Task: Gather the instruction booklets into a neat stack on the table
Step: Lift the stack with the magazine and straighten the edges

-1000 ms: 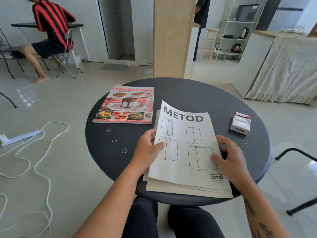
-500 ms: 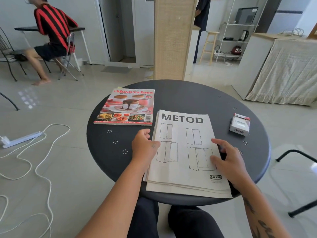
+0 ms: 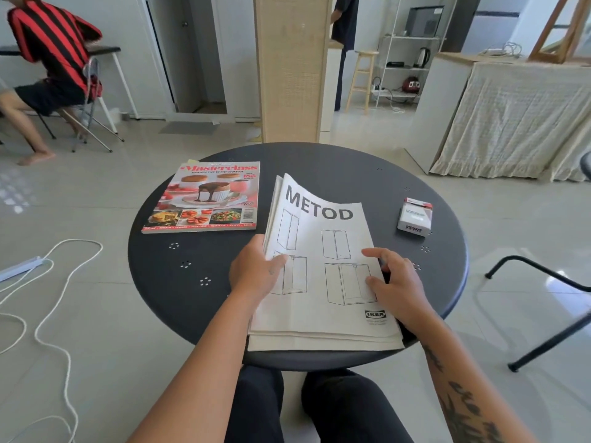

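A stack of white instruction booklets point(image 3: 323, 282), the top one printed METOD with cabinet drawings, lies at the near edge of the round dark table point(image 3: 351, 167). Its far left corner is lifted and curled, and lower sheets show along the near edge. My left hand point(image 3: 256, 270) grips the stack's left edge, thumb on top of the cover. At the right edge, my right hand point(image 3: 395, 282) has its fingers spread on the cover and side of the stack.
A red cookbook magazine point(image 3: 204, 198) lies on the table to the left of the stack. A small white VESS box point(image 3: 414, 217) sits at the right. A white cable point(image 3: 48, 282) trails over the floor, and a dark chair leg point(image 3: 543, 282) stands at right.
The far left corner of the booklets has lifted off the table, and my left thumb has slid onto the cover. My right hand stays at the right edge.
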